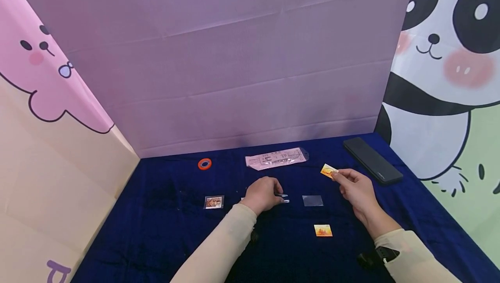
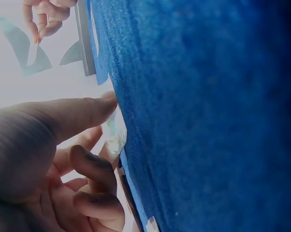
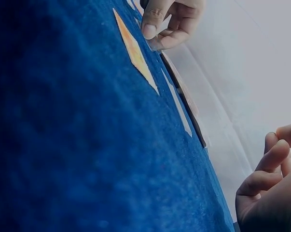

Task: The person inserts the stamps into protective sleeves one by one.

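Note:
My left hand point(image 1: 262, 194) is low over the middle of the dark blue cloth. Between its thumb and fingers it pinches a small clear plastic sleeve point(image 2: 117, 129), whose shiny edges show past the fingertips. Raised at the right, my right hand point(image 1: 357, 192) grips a small yellow-orange picture card point(image 1: 328, 170) by one edge, thumb against fingers. A second yellow-orange card point(image 1: 323, 230) lies flat nearer to me. Between the hands lies a flat translucent square point(image 1: 312, 201). To the left of my left hand is a picture card in a clear sleeve point(image 1: 214, 202).
An orange-red tape roll point(image 1: 205, 164) lies at the back left. Behind my left hand is a pink printed packet point(image 1: 276, 158) with a clear end. A long dark grey case point(image 1: 372, 160) lies at the back right, near the cloth-covered wall point(image 1: 250, 79).

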Demonstrator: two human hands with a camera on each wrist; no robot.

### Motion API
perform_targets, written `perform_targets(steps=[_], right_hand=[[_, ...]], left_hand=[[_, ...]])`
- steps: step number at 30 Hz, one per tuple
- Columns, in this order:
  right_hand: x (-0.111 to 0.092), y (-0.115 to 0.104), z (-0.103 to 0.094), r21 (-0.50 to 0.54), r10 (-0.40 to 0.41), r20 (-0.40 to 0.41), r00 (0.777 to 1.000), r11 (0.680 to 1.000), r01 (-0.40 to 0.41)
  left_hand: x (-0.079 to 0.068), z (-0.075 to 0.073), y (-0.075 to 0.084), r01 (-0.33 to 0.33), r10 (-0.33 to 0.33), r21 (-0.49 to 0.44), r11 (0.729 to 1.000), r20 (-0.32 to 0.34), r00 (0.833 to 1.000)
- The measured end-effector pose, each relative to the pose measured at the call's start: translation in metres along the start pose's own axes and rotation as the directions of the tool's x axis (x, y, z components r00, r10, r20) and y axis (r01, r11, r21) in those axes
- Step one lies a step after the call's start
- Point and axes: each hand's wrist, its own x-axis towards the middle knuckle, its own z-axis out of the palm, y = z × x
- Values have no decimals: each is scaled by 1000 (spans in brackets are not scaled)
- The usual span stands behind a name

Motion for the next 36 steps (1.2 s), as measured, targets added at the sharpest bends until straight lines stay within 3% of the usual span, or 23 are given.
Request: perform_targets(steps=[15, 24, 36], right_hand=[[0, 1, 2, -13, -9, 22, 1000, 1000, 9], [-7, -8, 11, -134, -76, 20, 997, 988, 78], [-7, -19, 22, -187, -197, 75, 977, 960, 208]], left_hand=[[1, -1, -9, -23, 24, -127, 992, 6, 1000], [-5, -10, -21, -53, 38, -218, 975, -73, 997], [-25, -45, -22, -98, 27, -326, 940, -215, 976]])
